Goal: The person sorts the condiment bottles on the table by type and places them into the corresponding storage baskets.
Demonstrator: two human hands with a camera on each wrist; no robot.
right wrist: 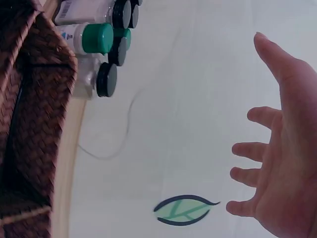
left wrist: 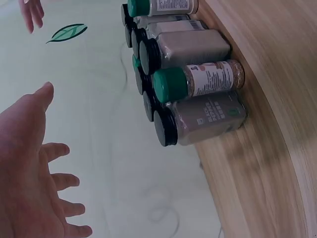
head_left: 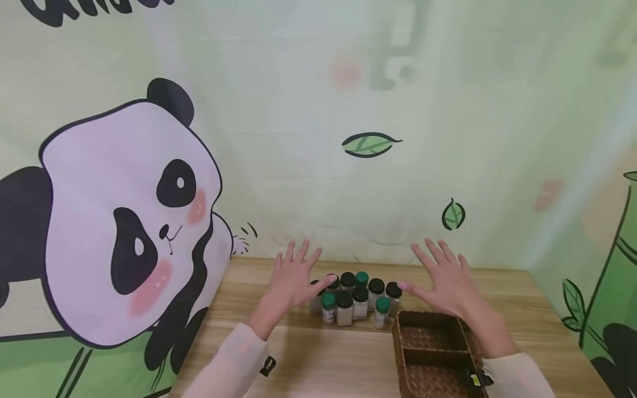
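My left hand point(head_left: 293, 278) is held up with spread fingers, left of a cluster of spice jars point(head_left: 344, 309). Opposite it, my right hand point(head_left: 448, 282) is also raised with fingers spread, above the woven basket point(head_left: 400, 354). Neither hand holds anything. Several jars have black lids and a few have green ones; all stand upright close together. In the left wrist view, a green-lidded jar point(left wrist: 213, 78) with a printed label sits among square black-lidded jars. The right wrist view shows a black-lidded jar point(right wrist: 89, 79) beside the basket's rim point(right wrist: 69, 59).
The basket has woven dividers point(head_left: 435, 351) and stands at the front right of the wooden table point(head_left: 318, 365). Behind the table hangs a pale green backdrop point(head_left: 298, 166) printed with a panda point(head_left: 124, 166) and leaves.
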